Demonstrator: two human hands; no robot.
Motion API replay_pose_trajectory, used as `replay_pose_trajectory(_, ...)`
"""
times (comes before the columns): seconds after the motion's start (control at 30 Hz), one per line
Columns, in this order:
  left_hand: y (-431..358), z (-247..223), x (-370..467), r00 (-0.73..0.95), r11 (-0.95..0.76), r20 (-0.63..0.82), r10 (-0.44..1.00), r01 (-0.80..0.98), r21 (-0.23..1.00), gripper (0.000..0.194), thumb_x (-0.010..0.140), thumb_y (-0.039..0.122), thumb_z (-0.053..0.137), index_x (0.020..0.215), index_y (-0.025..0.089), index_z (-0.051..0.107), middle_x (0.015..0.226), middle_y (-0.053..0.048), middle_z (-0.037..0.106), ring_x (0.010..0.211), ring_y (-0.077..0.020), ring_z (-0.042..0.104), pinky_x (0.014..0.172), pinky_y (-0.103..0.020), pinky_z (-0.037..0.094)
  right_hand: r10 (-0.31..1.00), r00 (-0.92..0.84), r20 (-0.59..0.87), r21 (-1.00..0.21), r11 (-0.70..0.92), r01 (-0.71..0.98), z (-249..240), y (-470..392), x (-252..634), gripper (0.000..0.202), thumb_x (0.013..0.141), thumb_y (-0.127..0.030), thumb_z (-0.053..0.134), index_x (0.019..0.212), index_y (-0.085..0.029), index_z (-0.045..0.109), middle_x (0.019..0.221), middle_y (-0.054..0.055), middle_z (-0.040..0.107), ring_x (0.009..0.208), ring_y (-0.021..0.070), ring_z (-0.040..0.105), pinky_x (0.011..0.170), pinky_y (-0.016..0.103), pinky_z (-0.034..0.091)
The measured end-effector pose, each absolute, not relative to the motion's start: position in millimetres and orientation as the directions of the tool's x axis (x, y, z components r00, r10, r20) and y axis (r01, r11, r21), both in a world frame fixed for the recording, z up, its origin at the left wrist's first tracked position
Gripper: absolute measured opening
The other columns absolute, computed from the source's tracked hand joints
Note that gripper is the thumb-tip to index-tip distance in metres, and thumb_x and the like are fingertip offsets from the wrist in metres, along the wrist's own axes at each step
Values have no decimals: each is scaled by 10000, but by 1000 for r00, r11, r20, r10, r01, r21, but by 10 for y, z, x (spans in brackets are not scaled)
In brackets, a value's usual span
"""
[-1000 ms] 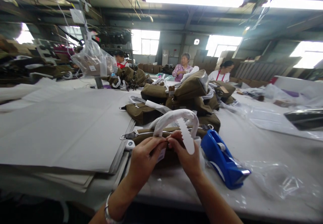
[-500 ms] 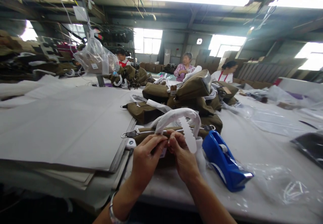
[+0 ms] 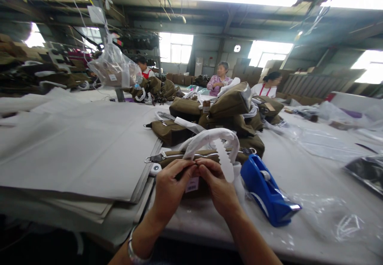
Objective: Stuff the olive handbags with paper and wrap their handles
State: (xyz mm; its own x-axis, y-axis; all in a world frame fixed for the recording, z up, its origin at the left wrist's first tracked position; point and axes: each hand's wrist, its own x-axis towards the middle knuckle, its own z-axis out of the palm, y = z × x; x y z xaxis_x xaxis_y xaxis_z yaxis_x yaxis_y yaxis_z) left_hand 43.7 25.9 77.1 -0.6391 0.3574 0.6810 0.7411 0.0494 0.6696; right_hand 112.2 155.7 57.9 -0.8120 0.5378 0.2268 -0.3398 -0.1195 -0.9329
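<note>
An olive handbag [image 3: 173,162] with a silver zip lies at the table's front, its handle [image 3: 206,135] wrapped in white paper. In front of this bag, my left hand [image 3: 173,179] and my right hand [image 3: 217,181] meet, thumbs and forefingers pinched together fingertip to fingertip. Whatever they pinch is small and hidden by the fingers. Just below the fingertips hangs a white barcode tag [image 3: 192,184]; its attachment is hidden. A white strip with a toothed edge [image 3: 224,161] stands beside my right hand.
A blue tape dispenser [image 3: 266,193] sits right of the bag, near crumpled clear plastic [image 3: 335,217]. Large white paper sheets [image 3: 74,149] are stacked at left. More olive bags [image 3: 230,101] are piled behind. Several people, including one in a patterned top [image 3: 218,82], are across the table.
Both hands have shifted slightly, and their fingertips are now closer together. The barcode tag, mostly covered before, now shows beneath them.
</note>
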Motion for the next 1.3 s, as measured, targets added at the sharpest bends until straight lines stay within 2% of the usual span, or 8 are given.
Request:
replay_pose_trajectory(0.13, 239, 779, 424, -629, 22, 666, 400, 733, 679, 135, 889, 134, 705, 969, 225, 763, 944, 6, 775, 851, -137, 732, 807, -204, 570, 460, -864, 206, -915, -223, -337, 590, 1569, 1132, 180, 769, -297, 842, 918, -240, 760, 1034, 18, 742, 986, 191, 679, 885, 300, 551)
replay_pose_trajectory(0.27, 206, 772, 402, -606, 2, 671, 427, 743, 670, 160, 910, 121, 676, 986, 229, 766, 974, 3, 780, 886, -136, 735, 828, -200, 572, 440, -877, 194, -912, -248, -327, 587, 1575, 1125, 157, 793, -314, 827, 896, -219, 755, 1043, 22, 726, 906, 155, 662, 770, 236, 527)
replay_pose_trajectory(0.4, 177, 794, 400, -596, 12, 674, 437, 753, 658, 180, 952, 153, 626, 1036, 236, 761, 1003, -12, 771, 924, -150, 730, 849, -225, 577, 480, -849, 220, -909, -216, -357, 566, 1573, 1114, 161, 847, -353, 778, 932, -224, 735, 975, 14, 710, 802, 131, 636, 665, 216, 501)
replay_pose_trajectory(0.5, 171, 821, 410, -583, 43, 685, 437, 774, 631, 160, 951, 181, 636, 1044, 233, 755, 1013, -25, 758, 936, -163, 726, 850, -241, 578, 503, -819, 276, -919, -113, -379, 552, 1588, 1108, 138, 869, -351, 756, 912, -224, 729, 843, -4, 679, 727, 121, 602, 629, 215, 490)
replay_pose_trajectory(0.77, 171, 850, 427, -541, 132, 718, 437, 829, 544, 109, 923, 147, 657, 983, 212, 720, 946, -25, 736, 866, -162, 712, 802, -254, 557, 539, -771, 339, -930, 68, -362, 601, 1615, 1129, 80, 819, -297, 790, 869, -238, 770, 823, 0, 719, 737, 151, 642, 668, 255, 533)
replay_pose_trajectory(1.07, 155, 805, 420, -564, 139, 681, 467, 808, 573, 106, 937, 163, 637, 988, 220, 710, 954, -25, 729, 871, -166, 705, 798, -262, 543, 538, -759, 366, -924, 117, -363, 601, 1606, 1117, 54, 798, -260, 786, 851, -247, 779, 827, 10, 738, 755, 173, 662, 649, 273, 543)
replay_pose_trajectory(1.23, 159, 830, 454, -560, 160, 703, 438, 818, 552, 106, 935, 155, 620, 940, 218, 705, 891, -22, 716, 813, -167, 697, 753, -265, 532, 555, -689, 467, -881, 220, -419, 559, 1580, 1112, 65, 794, -205, 775, 824, -263, 779, 871, 11, 751, 808, 194, 672, 784, 339, 559)
replay_pose_trajectory(1.3, 166, 843, 463, -557, 149, 712, 427, 820, 552, 111, 932, 144, 619, 928, 217, 702, 871, -15, 706, 796, -159, 687, 739, -257, 520, 565, -695, 444, -891, 195, -411, 551, 1565, 1117, 61, 812, -211, 768, 839, -265, 778, 877, 7, 749, 827, 191, 673, 793, 332, 554)
